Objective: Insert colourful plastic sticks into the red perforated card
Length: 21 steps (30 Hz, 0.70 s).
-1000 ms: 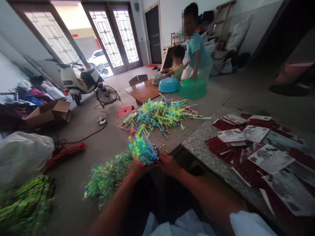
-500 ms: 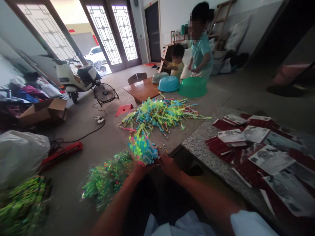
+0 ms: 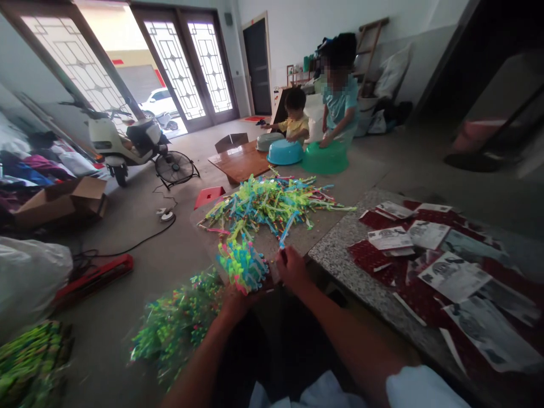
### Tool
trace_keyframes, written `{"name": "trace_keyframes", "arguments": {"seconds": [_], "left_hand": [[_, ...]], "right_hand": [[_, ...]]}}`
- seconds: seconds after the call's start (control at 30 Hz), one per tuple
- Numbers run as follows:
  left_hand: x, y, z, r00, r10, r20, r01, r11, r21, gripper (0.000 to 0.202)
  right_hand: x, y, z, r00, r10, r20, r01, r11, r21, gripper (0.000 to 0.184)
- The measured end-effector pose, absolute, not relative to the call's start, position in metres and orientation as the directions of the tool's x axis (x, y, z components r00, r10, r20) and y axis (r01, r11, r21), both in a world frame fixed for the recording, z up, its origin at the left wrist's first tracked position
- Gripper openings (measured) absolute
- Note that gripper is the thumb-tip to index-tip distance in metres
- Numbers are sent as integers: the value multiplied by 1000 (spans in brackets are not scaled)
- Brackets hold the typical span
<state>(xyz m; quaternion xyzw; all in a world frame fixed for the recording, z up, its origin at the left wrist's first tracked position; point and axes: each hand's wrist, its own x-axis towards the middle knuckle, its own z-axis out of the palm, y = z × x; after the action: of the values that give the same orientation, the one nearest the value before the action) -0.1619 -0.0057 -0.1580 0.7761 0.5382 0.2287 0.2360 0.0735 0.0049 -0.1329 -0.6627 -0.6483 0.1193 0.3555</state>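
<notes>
My left hand (image 3: 234, 297) is closed round a bundle of bright plastic sticks (image 3: 242, 263), green, blue, pink and yellow, held upright just in front of me. My right hand (image 3: 290, 268) sits to the right of the bundle, at the near edge of a board (image 3: 344, 182). Its fingers pinch one blue stick (image 3: 287, 225) that reaches back into the loose pile of sticks (image 3: 272, 203) spread over the board.
A speckled stone table (image 3: 347, 262) with red sheets and printed papers (image 3: 454, 275) stands at right. Bags of sticks (image 3: 175, 323) lie on the floor at left. Two children stand by a blue basin (image 3: 284, 152) and a green basin (image 3: 324, 158). A scooter (image 3: 123, 139) and a fan (image 3: 171, 167) stand further left.
My right hand has left the bundle, moved forward to the pile and pinched a blue stick. The view has shifted slightly; the taller child has bent to the green basin.
</notes>
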Motion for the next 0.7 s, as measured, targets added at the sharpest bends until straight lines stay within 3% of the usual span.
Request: {"name": "trace_keyframes", "arguments": {"seconds": [0.1,0.2,0.3,0.47,0.7], "left_hand": [[-164,-7,-162,302,945,126,770,-320,553,52],[-165,-9,-166,295,942,159,783,-333,524,51],[-165,-10,-168,296,933,203,786,-359,503,47],[-166,-11,-168,302,929,214,792,-369,486,47],[-165,-14,-163,312,932,186,785,-363,503,50]], "right_hand": [[103,42,-114,219,975,29,867,-181,-464,34],[129,73,-107,153,982,-113,922,-183,-340,35],[141,101,-101,22,994,-111,929,-61,-364,42],[135,157,-82,133,990,53,949,-112,-296,38],[119,203,-73,127,989,-82,970,-141,-198,41]]}}
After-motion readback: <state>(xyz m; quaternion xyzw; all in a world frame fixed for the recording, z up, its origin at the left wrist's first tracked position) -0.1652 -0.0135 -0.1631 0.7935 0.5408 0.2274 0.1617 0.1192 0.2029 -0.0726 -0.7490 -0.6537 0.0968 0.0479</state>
